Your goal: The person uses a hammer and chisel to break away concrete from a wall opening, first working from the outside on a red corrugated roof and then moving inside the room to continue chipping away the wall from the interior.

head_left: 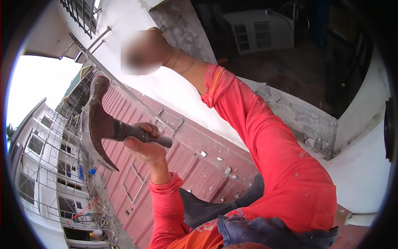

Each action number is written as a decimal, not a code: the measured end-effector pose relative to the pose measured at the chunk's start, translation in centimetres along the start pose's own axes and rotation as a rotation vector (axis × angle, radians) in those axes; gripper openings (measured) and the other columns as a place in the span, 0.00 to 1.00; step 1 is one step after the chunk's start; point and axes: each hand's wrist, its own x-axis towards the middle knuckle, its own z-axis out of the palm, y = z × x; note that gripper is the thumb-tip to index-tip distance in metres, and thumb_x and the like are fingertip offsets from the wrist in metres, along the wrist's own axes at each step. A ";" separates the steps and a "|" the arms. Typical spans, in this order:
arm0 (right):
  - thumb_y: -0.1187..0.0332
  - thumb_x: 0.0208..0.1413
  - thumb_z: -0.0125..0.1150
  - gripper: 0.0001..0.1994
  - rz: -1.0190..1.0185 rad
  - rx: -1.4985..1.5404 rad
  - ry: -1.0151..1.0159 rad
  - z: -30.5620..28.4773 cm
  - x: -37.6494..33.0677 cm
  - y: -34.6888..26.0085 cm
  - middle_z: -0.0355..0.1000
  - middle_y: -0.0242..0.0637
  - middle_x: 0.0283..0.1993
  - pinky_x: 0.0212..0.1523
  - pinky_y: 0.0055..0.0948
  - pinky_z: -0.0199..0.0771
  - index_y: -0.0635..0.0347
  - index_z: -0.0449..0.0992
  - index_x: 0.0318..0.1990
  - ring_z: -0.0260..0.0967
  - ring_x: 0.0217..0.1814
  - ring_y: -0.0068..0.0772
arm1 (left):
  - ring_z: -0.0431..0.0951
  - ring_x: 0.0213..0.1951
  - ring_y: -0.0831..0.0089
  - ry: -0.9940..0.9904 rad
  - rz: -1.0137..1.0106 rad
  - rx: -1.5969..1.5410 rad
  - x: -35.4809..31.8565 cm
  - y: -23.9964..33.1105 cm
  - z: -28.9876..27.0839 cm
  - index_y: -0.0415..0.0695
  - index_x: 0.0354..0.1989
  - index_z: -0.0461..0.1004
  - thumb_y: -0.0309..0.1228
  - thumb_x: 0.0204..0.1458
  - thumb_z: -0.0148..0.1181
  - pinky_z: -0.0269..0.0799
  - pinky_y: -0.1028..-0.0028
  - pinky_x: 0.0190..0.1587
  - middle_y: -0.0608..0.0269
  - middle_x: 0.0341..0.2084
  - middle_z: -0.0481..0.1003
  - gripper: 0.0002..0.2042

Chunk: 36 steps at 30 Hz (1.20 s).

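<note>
My left hand (147,147) is closed around the dark handle of a claw hammer (94,126). The worn steel head stands out to the left, its curved claw pointing down. Dark wrapping covers the handle beside the head. My right hand (155,52) is raised at the white wall (120,25), next to the rough, chipped edge of the opening (182,29). A blurred patch covers most of that hand, so its fingers and anything in them are hidden. Both arms wear red sleeves, the right one pushed up toward the elbow.
Below lies a reddish ribbed metal surface (199,162) with scattered chips (227,170). Broken rubble lines the sill (290,110) of the dark opening, with a white cabinet-like thing (261,33) inside. At left, far below, scaffolding (45,166) fronts a white building.
</note>
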 end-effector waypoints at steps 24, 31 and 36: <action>0.71 0.41 0.66 0.13 0.047 0.055 0.119 -1.8 1.1 0.4 0.65 0.37 0.15 0.19 0.34 0.64 0.53 0.66 0.13 0.64 0.15 0.41 | 0.66 0.18 0.73 0.056 0.266 -0.295 2.0 -1.1 4.2 0.43 0.24 0.64 0.78 0.55 0.35 0.62 0.76 0.22 0.62 0.16 0.65 0.42; 0.70 0.41 0.65 0.10 0.039 0.006 -0.049 -4.3 -3.0 1.4 0.69 0.34 0.15 0.20 0.33 0.69 0.50 0.71 0.14 0.68 0.16 0.39 | 0.66 0.14 0.73 0.094 -0.089 -0.012 0.4 -1.1 2.9 0.42 0.20 0.64 0.78 0.54 0.39 0.60 0.76 0.18 0.63 0.12 0.63 0.42; 0.70 0.43 0.65 0.14 -0.045 0.157 0.027 -3.3 1.1 -0.3 0.65 0.32 0.14 0.20 0.35 0.67 0.50 0.66 0.14 0.66 0.15 0.37 | 0.66 0.15 0.72 0.097 -0.134 -0.119 0.8 2.4 3.6 0.43 0.22 0.65 0.78 0.54 0.42 0.61 0.73 0.18 0.63 0.14 0.64 0.41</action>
